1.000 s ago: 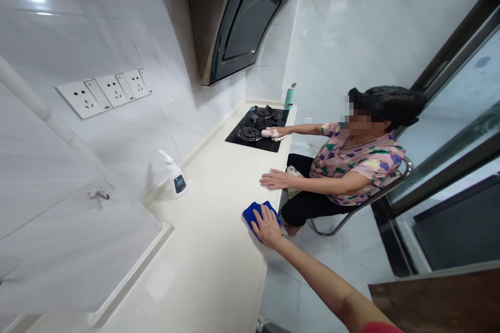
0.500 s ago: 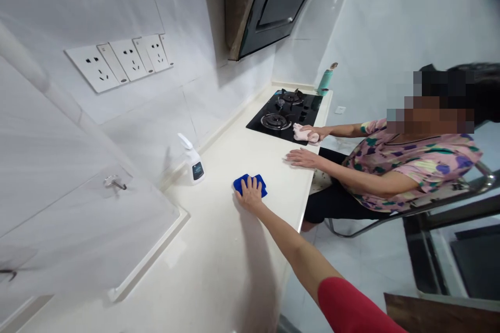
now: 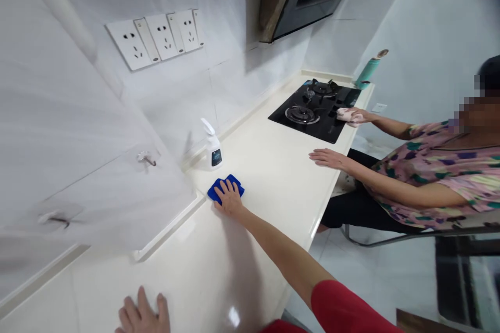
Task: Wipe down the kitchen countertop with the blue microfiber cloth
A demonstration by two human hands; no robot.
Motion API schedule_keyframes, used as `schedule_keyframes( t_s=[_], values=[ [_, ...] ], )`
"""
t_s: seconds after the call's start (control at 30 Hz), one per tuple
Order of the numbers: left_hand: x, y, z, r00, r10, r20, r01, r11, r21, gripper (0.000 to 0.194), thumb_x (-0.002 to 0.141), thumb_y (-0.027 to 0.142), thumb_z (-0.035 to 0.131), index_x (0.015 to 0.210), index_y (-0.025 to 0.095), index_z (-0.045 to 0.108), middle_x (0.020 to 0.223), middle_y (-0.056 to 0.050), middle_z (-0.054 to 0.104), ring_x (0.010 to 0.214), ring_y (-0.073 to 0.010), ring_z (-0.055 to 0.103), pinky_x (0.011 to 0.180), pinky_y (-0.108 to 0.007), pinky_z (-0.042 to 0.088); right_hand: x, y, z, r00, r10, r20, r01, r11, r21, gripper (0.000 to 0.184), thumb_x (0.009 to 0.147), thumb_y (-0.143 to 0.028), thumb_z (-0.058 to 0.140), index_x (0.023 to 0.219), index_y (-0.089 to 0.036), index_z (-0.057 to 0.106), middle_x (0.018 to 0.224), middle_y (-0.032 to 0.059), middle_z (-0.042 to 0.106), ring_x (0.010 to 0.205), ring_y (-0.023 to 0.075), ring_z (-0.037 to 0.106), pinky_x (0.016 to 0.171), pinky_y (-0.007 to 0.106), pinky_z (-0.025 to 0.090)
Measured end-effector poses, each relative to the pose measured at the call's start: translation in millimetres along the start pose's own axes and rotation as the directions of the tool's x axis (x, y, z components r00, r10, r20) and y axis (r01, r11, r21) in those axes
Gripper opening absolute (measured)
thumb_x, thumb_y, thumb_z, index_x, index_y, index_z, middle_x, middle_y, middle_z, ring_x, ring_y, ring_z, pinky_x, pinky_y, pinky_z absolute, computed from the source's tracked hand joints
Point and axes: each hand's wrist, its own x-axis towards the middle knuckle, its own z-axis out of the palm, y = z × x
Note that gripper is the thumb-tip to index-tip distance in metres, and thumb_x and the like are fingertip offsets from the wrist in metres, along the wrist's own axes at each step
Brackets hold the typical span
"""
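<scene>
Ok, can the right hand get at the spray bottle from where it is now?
Probably yes: the right hand rests on the blue cloth, and the spray bottle stands just beyond it, with nothing visible between them.

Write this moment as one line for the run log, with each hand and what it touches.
right hand: on blue cloth, on counter | left hand: flat on counter | seated person: hand on pink cloth, on hob

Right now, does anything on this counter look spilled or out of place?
Nothing stands out. The spray bottle stands upright by the wall, the blue cloth lies flat under your right hand, and I can see no spill on the counter.
</scene>
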Motion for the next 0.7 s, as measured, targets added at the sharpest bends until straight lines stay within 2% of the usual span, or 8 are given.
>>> schedule_keyframes(
  t_s=[0.1,0.27,0.37,0.43,0.5,0.6,0.63,0.7],
  values=[
    [-1.6,-2.5,-0.9,1.0,-0.006,0.03,0.006,1.0,-0.004,0.083,0.092,0.064,0.014,0.15,0.011,0.041,0.161,-0.023,0.028,0.151,-0.039,0.02,0.12,-0.063,0.018,-32.1,-23.2,3.0,0.996,-0.085,0.029,0.085,0.996,0.01,0.066,0.095,-0.051,0.045,0.154,-0.022,0.04,0.165,0.0138,0.026,0.152,0.0368,0.016,0.121,0.056,0.011],
    [-5.6,-5.6,0.5,1.0,-0.007,0.023,0.008,1.0,-0.026,0.081,0.094,0.062,0.012,0.152,0.012,0.039,0.162,-0.022,0.027,0.152,-0.038,0.017,0.122,-0.061,0.015,-104.7,-65.4,9.4,0.981,-0.158,0.109,0.157,0.987,0.019,0.074,0.094,-0.051,0.048,0.157,-0.014,0.034,0.166,0.0206,0.019,0.152,0.0435,0.012,0.121,0.063,0.01],
    [-7.0,-8.2,2.5,1.0,-0.011,0.007,0.012,0.999,-0.04,0.081,0.094,0.062,0.012,0.152,0.012,0.04,0.163,-0.021,0.026,0.152,-0.0382,0.017,0.122,-0.061,0.013,-156.4,-91.0,16.5,0.955,-0.261,0.139,0.251,0.964,0.083,0.077,0.095,-0.058,0.043,0.158,-0.014,0.031,0.166,0.0204,0.016,0.153,0.0453,0.01,0.121,0.066,0.01],
    [-7.4,-9.9,3.2,1.0,-0.007,0.01,0.008,0.999,-0.052,0.08,0.094,0.062,0.013,0.151,0.012,0.04,0.163,-0.022,0.025,0.152,-0.0383,0.016,0.122,-0.06,0.012,-189.2,-99.2,18.6,0.922,-0.359,0.144,0.341,0.93,0.138,0.077,0.096,-0.061,0.039,0.158,-0.016,0.031,0.167,0.0189,0.016,0.153,0.0437,0.01,0.121,0.066,0.011],
    [-7.3,-11.0,3.0,1.0,-0.001,0.02,0.003,0.998,-0.064,0.081,0.094,0.062,0.012,0.152,0.011,0.039,0.163,-0.022,0.024,0.153,-0.0384,0.015,0.123,-0.059,0.011,-217.0,-95.5,16.5,0.881,-0.45,0.145,0.422,0.887,0.184,0.073,0.097,-0.061,0.038,0.157,-0.02,0.033,0.167,0.0159,0.017,0.154,0.0404,0.01,0.123,0.064,0.012],
    [-6.2,-10.7,1.3,1.0,0.004,0.031,-0.003,0.998,-0.057,0.084,0.093,0.063,0.01,0.151,0.011,0.039,0.163,-0.022,0.024,0.152,-0.039,0.015,0.122,-0.06,0.012,-247.5,-66.5,8.3,0.84,-0.525,0.138,0.489,0.842,0.23,0.067,0.097,-0.058,0.042,0.155,-0.026,0.037,0.167,0.0109,0.02,0.155,0.0348,0.012,0.124,0.06,0.012],
    [-5.5,-10.1,0.5,0.999,0.009,0.03,-0.008,0.999,-0.046,0.084,0.092,0.063,0.009,0.151,0.011,0.039,0.162,-0.022,0.025,0.151,-0.0393,0.016,0.121,-0.061,0.013,-255.5,-51.8,5.6,0.842,-0.523,0.132,0.487,0.842,0.234,0.066,0.097,-0.057,0.044,0.155,-0.027,0.038,0.167,0.0099,0.021,0.155,0.0335,0.013,0.124,0.059,0.013],
    [-3.8,-8.1,-1.0,0.999,0.029,0.025,-0.029,0.999,-0.018,0.085,0.091,0.064,0.007,0.15,0.012,0.04,0.161,-0.022,0.027,0.15,-0.0397,0.019,0.119,-0.061,0.016,-269.3,-17.7,1.4,0.878,-0.465,0.112,0.436,0.874,0.215,0.065,0.095,-0.055,0.048,0.154,-0.029,0.04,0.167,0.0081,0.022,0.154,0.0319,0.015,0.124,0.057,0.014]
  ],
)
